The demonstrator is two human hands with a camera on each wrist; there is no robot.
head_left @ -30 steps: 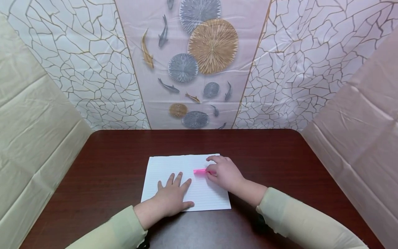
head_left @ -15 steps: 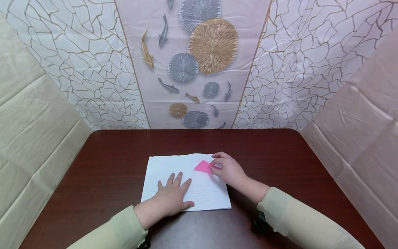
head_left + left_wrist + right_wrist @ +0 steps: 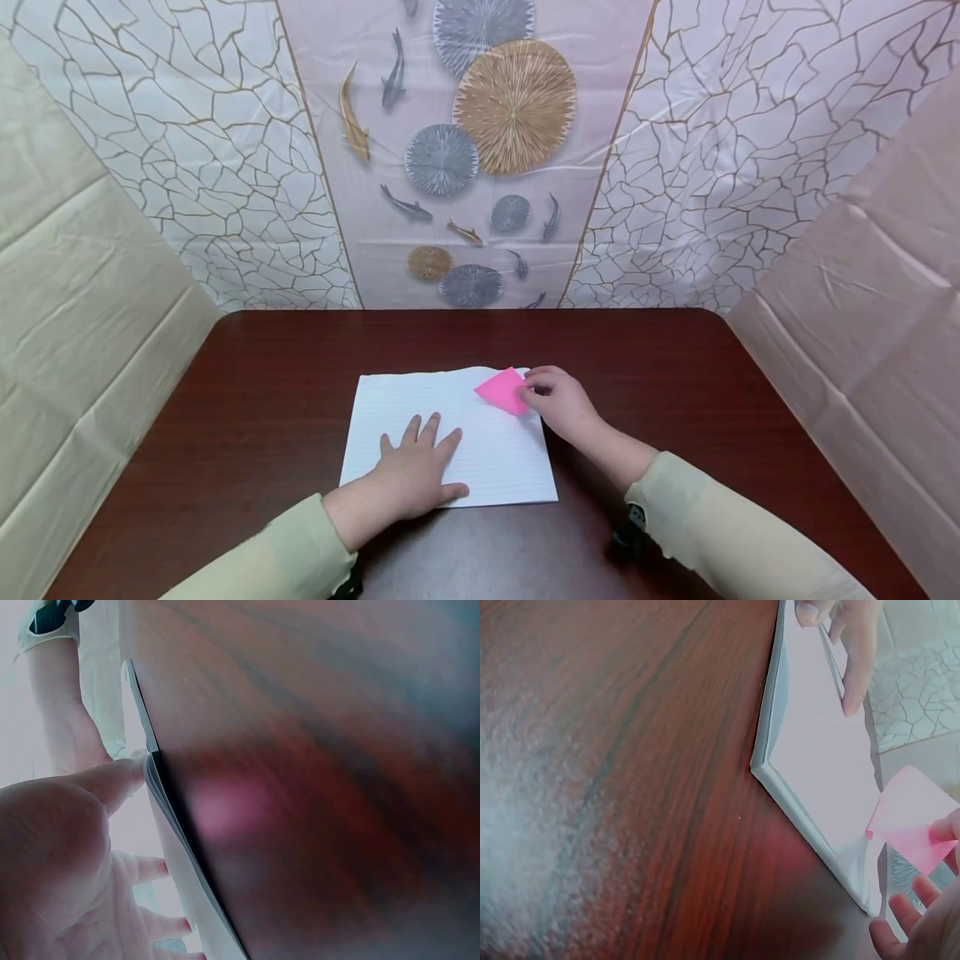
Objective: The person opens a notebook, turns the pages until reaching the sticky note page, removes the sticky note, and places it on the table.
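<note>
A white ruled notebook (image 3: pixel 480 467) lies on the dark wooden table, its page edges showing in the right wrist view. My left hand (image 3: pixel 415 479) rests flat on the lower left of the page with fingers spread. Near the upper right corner, my right hand (image 3: pixel 558 400) pinches a pink sticky note (image 3: pixel 501 390) by one corner between thumb and index finger. In the right wrist view the sticky note (image 3: pixel 911 817) hangs over the page, slightly curled along one edge, while the other fingers of the right hand (image 3: pixel 930 922) are loosely bent beneath it.
The reddish-brown table (image 3: pixel 285 358) extends around the notebook on all sides. A patterned cloth (image 3: pixel 465 167) with fish and round leaf shapes hangs behind it, and pale cloth panels (image 3: pixel 97 292) flank both sides. A dark strap (image 3: pixel 630 529) shows at the right sleeve.
The right hand has moved the pink sticky note up and to the right, turning it from a thin edge-on strip to a broad face. The left hand has stayed in place.
</note>
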